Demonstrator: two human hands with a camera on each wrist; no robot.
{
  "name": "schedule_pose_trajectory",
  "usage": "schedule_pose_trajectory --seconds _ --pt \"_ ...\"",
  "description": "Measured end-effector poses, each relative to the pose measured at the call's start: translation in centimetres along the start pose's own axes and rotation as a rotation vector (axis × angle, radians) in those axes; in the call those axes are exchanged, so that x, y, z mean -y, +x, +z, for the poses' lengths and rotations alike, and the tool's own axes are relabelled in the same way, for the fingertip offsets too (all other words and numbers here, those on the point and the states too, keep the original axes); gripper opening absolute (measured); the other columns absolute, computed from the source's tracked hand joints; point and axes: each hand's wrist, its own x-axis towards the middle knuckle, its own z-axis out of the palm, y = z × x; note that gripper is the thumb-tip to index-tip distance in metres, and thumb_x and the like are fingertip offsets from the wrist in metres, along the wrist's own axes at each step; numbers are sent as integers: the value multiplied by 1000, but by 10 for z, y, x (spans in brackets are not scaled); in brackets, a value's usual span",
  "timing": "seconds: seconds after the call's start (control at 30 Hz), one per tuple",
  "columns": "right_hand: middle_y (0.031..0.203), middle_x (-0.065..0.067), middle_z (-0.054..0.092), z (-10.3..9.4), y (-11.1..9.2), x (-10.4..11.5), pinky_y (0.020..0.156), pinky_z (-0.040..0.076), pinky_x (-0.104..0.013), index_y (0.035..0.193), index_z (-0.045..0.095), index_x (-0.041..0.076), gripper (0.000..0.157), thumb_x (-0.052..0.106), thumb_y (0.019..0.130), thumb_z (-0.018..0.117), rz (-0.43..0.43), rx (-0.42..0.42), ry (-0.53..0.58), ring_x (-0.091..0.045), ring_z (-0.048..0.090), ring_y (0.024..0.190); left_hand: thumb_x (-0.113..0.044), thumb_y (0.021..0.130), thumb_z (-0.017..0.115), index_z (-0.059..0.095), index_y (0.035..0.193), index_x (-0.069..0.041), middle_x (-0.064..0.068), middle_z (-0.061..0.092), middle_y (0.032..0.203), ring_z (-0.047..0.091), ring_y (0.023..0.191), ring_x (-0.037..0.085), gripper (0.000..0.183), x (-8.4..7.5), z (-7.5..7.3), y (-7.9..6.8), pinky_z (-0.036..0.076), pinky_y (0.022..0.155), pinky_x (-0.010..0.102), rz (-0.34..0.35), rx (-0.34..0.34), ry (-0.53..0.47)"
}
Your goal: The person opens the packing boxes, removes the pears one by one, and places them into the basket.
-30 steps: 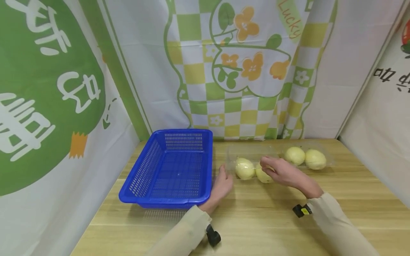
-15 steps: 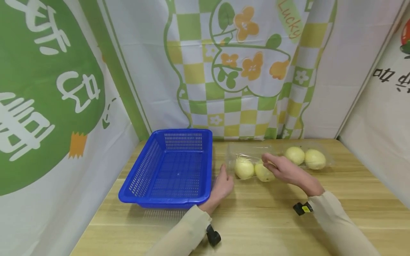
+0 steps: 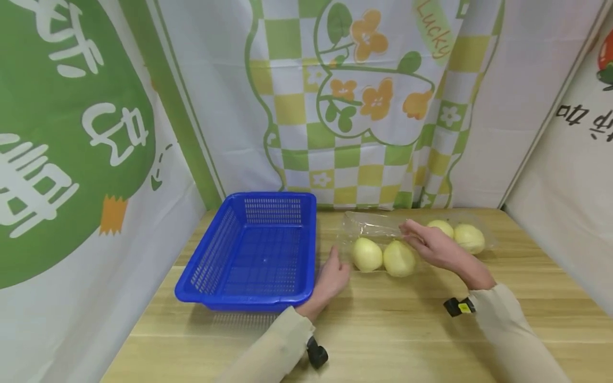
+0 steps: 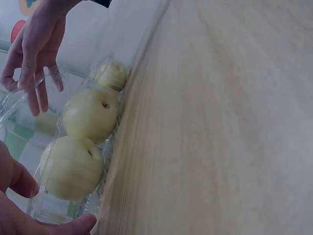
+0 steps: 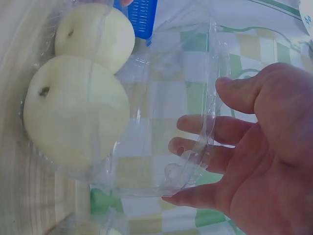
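Note:
Two pale yellow pears (image 3: 367, 254) lie in a clear plastic fruit box (image 5: 115, 196) on the table, its lid (image 5: 195, 142) tilted up at the back. My left hand (image 3: 330, 276) holds the box's left end; in the left wrist view its thumb and a finger (image 4: 24, 181) are on either side of the corner. At the raised lid's edge, my right hand (image 3: 433, 247) holds the plastic between thumb and spread fingers, as the right wrist view shows. Behind this hand, two more pears (image 3: 469, 238) sit in a second clear box (image 3: 490, 242).
A blue plastic basket (image 3: 263, 260) with slotted sides stands left of the boxes, close beside my left forearm. The wooden table (image 3: 383, 330) ends at a printed curtain (image 3: 349, 159) at the back, with cloth walls on both sides.
The box's lid has risen from over the two pears. My right hand has moved up and to the right with it, while my left hand has stayed at the box's left end.

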Motion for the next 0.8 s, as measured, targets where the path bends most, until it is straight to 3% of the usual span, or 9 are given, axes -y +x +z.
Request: schedule_pose_trajectory --seconds 0.07,0.1,0.27,0.4,0.57,0.8 --pt "108 -13 65 -1 1 0 71 51 -37 114 53 7 19 10 96 48 -7 6 -5 -24 64 91 -11 88 45 11 148 -4 24 40 140 54 72 26 69 0 1 1 46 60 34 -24 16 -14" --pt "107 -12 65 -1 2 0 71 51 -36 113 54 8 18 11 96 49 -5 5 -5 -22 64 90 -12 88 46 11 148 -5 24 40 140 55 73 25 71 0 2 1 46 62 34 -33 18 -19" --pt "103 -10 66 -6 7 4 64 50 -31 111 54 10 16 13 96 49 29 19 20 -19 63 82 -13 86 47 9 149 -6 22 32 145 50 111 29 74 0 5 0 41 94 44 -54 23 -62" --pt "106 -10 65 -15 14 6 64 48 -31 111 53 14 16 20 98 47 87 55 27 -17 62 81 -14 86 48 6 148 -4 22 24 149 37 128 32 75 -1 5 0 30 106 47 -49 41 -90" --pt "104 -12 65 -24 25 5 68 49 -38 107 52 11 13 19 98 46 65 39 4 -23 63 85 -16 85 50 8 148 -6 21 22 150 24 137 33 77 -1 6 -2 19 110 48 -58 41 -60" --pt "95 -5 64 -36 40 2 68 47 -36 101 50 14 9 22 98 45 74 49 -11 -19 61 80 -18 84 50 8 148 -2 23 20 150 23 137 34 78 -1 5 -4 19 111 47 -23 58 -51"
